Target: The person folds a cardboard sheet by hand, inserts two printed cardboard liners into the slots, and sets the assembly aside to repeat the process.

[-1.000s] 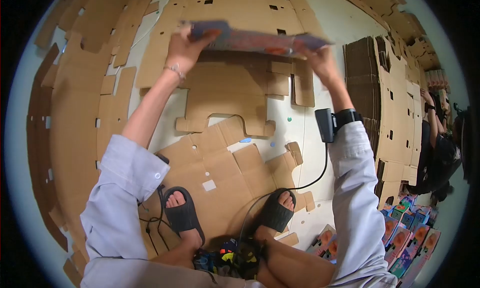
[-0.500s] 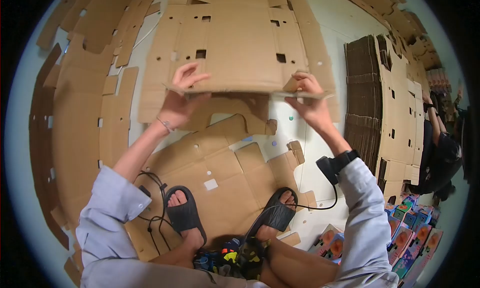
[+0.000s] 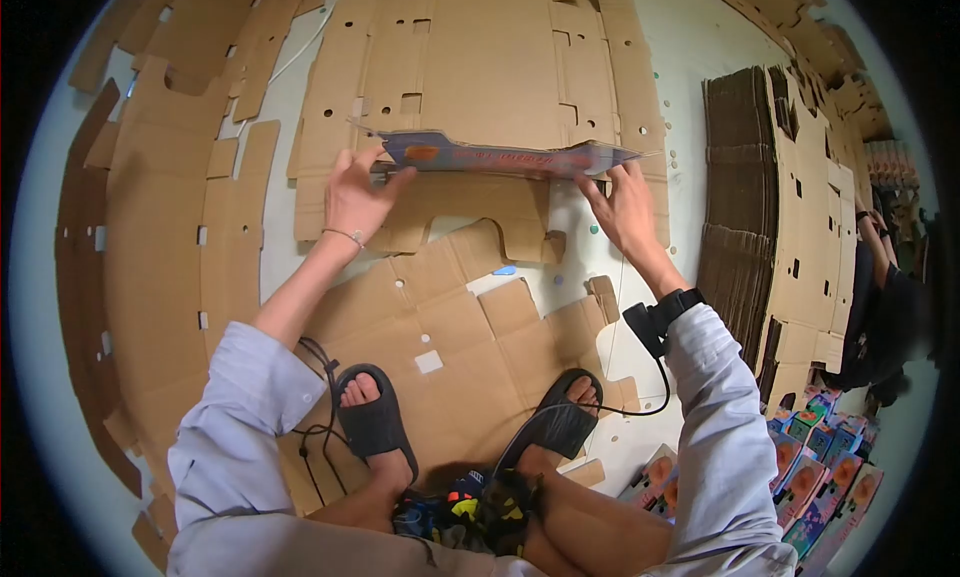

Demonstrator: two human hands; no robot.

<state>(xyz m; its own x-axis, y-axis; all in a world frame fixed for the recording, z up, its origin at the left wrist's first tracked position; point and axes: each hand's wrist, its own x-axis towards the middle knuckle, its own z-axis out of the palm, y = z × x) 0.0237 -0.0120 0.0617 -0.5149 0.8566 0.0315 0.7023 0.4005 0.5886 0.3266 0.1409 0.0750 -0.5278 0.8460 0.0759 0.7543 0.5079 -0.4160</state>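
A cardboard sheet with a printed blue-purple face (image 3: 490, 159) is held up across the middle of the view, its lettering turned toward me. My left hand (image 3: 355, 199) pinches the sheet's left end, thumb below and fingers behind the edge. At the right end, my right hand (image 3: 628, 215) grips it between thumb and fingers. Behind and under it lies a large brown die-cut cardboard sheet (image 3: 490, 67) with square cutouts and small round holes. A cut-out brown flap (image 3: 480, 202) shows just below the held piece.
More flattened cardboard (image 3: 450, 327) lies on the floor under my sandalled feet. To the right rises a tall cardboard stack (image 3: 740, 197); colourful printed boxes (image 3: 810, 467) sit at lower right. Another person (image 3: 885, 297) is at the far right. Long cardboard pieces (image 3: 165, 227) line the left.
The held sheet's near edge has tilted so its printed face now shows where brown board showed before. Both hands have shifted slightly and closed on its ends.
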